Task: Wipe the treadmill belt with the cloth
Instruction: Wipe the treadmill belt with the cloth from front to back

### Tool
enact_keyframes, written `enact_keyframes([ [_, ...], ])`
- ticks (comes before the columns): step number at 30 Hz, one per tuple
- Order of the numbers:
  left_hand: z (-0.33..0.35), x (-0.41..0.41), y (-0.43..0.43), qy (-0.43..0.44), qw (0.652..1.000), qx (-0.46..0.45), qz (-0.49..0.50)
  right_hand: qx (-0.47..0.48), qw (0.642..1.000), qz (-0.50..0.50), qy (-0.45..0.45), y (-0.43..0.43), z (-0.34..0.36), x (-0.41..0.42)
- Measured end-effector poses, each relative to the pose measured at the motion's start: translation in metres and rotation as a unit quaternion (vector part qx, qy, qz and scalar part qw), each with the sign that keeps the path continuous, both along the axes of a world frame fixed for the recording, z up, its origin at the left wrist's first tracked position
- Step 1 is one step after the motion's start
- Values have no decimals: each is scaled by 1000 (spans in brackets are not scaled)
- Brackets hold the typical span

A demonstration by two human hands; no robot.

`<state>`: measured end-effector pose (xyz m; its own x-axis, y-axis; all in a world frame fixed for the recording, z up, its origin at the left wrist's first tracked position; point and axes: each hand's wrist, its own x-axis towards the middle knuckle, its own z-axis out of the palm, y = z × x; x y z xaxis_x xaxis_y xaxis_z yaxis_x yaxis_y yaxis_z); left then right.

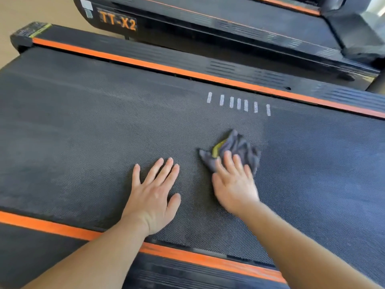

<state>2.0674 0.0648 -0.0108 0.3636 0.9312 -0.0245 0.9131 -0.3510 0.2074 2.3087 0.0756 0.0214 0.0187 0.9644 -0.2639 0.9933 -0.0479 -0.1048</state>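
Right hand [235,184] presses cloth [235,149] flat-fingered mid-belt [104,126]; left hand [154,195] flat, empty; right side looks wiped, left side pending.

Counts, as I see them from here

I count one left hand [154,197] and one right hand [233,182], one cloth [239,148], two machines, a near treadmill [145,53] and a far treadmill [229,24], one belt [93,122], two orange stripes [166,68] beside it, and seven white marks [239,103].
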Motion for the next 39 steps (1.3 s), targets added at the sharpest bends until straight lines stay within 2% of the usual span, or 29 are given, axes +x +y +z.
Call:
enact_keyframes([
  [2, -1, 0, 0, 5, 1000, 6, -2, 3, 990, 133, 38, -29, -4, -23],
  [4, -1, 0, 1, 9, 1000, 7, -6, -20, 974, 210, 79, -43, 0, -20],
  [5, -1, 0, 1, 8, 1000, 7, -7, -39, 974, 209, 79, -41, 6, -8],
  [7, -2, 0, 0, 9, 1000, 7, -5, -62, 987, 144, 30, -36, 10, 35],
  [10, -1, 0, 1, 7, 1000, 6, -2, -57, 996, -56, -33, -37, 16, 108],
  [12, -2, 0, 1, 7, 1000, 10, 0, -71, 988, -127, -55, -50, 25, 124],
  [13, -3, 0, 1, 6, 1000, 10, 1, -55, 989, -111, -76, -60, 25, 116],
  [15, -4, 1, 1, 6, 1000, 16, 0, 14, 995, 16, -97, -81, 20, 74],
  [18, -4, 1, 1, -1, 1000, 22, 0, -26, 981, 188, 48, -124, 3, 5],
  [19, -4, 1, 0, 0, 1000, 23, -1, -54, 972, 214, 81, -128, 6, -2],
  [20, -3, 1, 1, 1, 1000, 24, 0, -89, 967, 218, 98, -124, 15, 2],
  [22, -1, 2, 1, 1, 1000, 14, -1, -96, 973, 200, 68, -109, 22, 31],
  [26, 0, 2, 1, 2, 1000, 7, 7, -42, 998, -7, -51, -82, 27, 69],
  [27, 0, 2, 1, -1, 1000, 8, 8, -6, 997, -16, -71, -84, 24, 57],
  [29, -2, 2, 0, -3, 1000, 13, 9, 23, 999, 39, -13, -92, 12, 22],
  [31, -2, 2, 0, -4, 1000, 17, 10, -21, 985, 139, 95, -107, 9, -14],
  [33, -2, 2, 0, -2, 1000, 24, 9, -43, 972, 184, 143, -118, 16, -26],
  [36, -1, 2, 0, 4, 1000, 19, 7, 22, 980, 185, 75, -115, 11, -2],
  [39, -1, 1, 1, 4, 1000, 10, 8, 33, 997, 72, 3, -95, 11, 31],
])
